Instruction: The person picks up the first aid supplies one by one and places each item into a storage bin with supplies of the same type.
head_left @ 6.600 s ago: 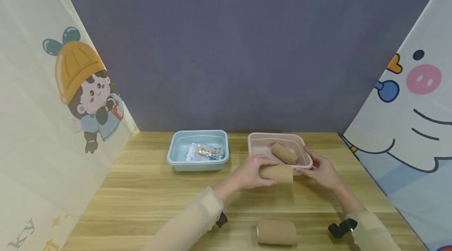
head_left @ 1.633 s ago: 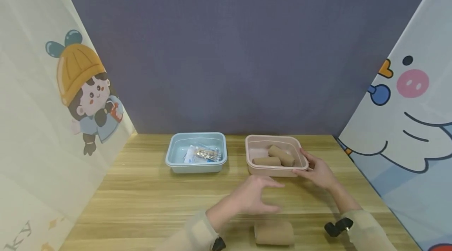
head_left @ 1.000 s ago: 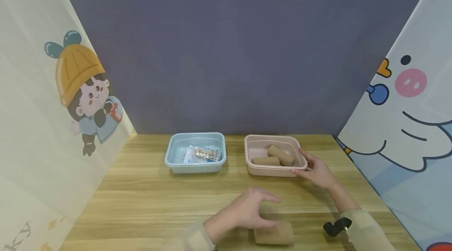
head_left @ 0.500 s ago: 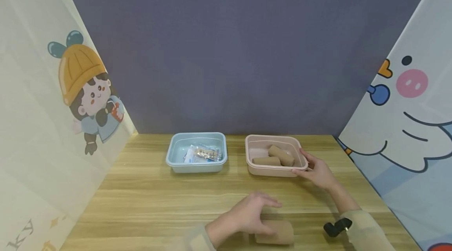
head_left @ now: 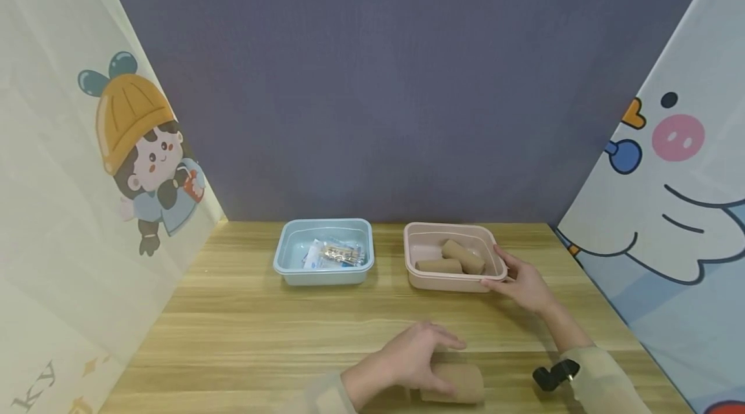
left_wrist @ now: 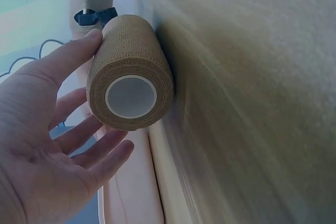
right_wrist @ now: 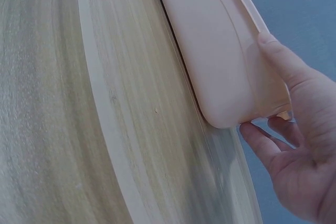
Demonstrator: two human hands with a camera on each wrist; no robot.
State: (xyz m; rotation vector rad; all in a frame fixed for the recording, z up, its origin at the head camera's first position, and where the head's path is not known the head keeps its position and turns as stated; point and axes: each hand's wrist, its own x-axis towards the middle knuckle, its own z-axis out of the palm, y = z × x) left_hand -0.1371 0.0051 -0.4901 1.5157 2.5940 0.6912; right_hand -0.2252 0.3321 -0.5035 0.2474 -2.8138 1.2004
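A tan cohesive bandage roll (head_left: pixel 462 383) with a white core lies on its side near the table's front. Around it my left hand (head_left: pixel 410 356) is spread; the thumb is at its near side and the fingers arch beyond it with a gap. In the left wrist view the thumb tip meets or nearly meets the roll (left_wrist: pixel 128 51). My right hand (head_left: pixel 526 284) holds the right front corner of a pink plastic tub (head_left: pixel 448 282), thumb on the rim and fingers against the side, as the right wrist view shows. Two more tan rolls (head_left: pixel 464 257) lie inside the tub.
Left of the pink tub stands a light blue tub (head_left: pixel 323 278) holding clear packets (head_left: pixel 340 254), one with thin sticks. A dark panel (head_left: pixel 372 90) rises behind the wooden table (head_left: pixel 250 336). Cartoon-printed sheets (head_left: pixel 675 207) flank both sides.
Earlier my left hand held a bandage roll at the pink tub's front; that roll now lies inside. The left hand has come back down to the roll on the table. My right hand keeps its hold.
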